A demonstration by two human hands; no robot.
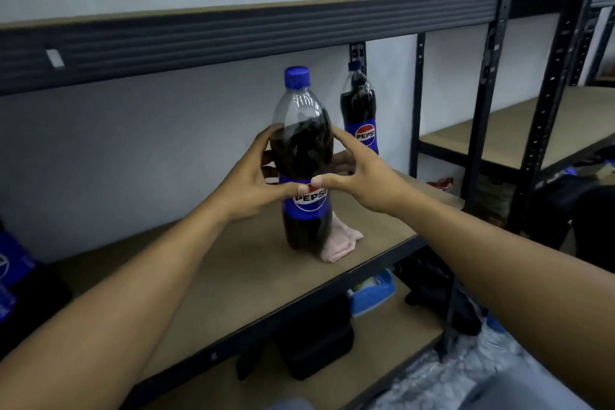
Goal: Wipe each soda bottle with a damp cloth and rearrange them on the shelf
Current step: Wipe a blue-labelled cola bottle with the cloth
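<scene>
The dark rack (233,33) fills most of your view, and the brown shelf (273,276) in the middle of it is where the action is. Both your arms reach in over it.

The front bottle (301,150) stands upright around the middle of that shelf, full of dark cola, with its blue label facing you. Your left hand (253,183) wraps its left side, thumb across the top of the label. Your right hand (362,176) comes in from the other side. Its thumb meets the left one at the label, the index finger stretches up toward the bottle's shoulder, and the other fingers curl round the back. So each grip is closed round that front bottle.

The back bottle (359,113) stands upright further in and to the right, near the rear post, clear of your hands.

The pink cloth (341,245) lies bunched on the shelf, touching the front bottle's base on its right. Can't tell if the bottle sits on its edge.

Smallest bit: the blue cap (297,76) is on the front bottle.
</scene>
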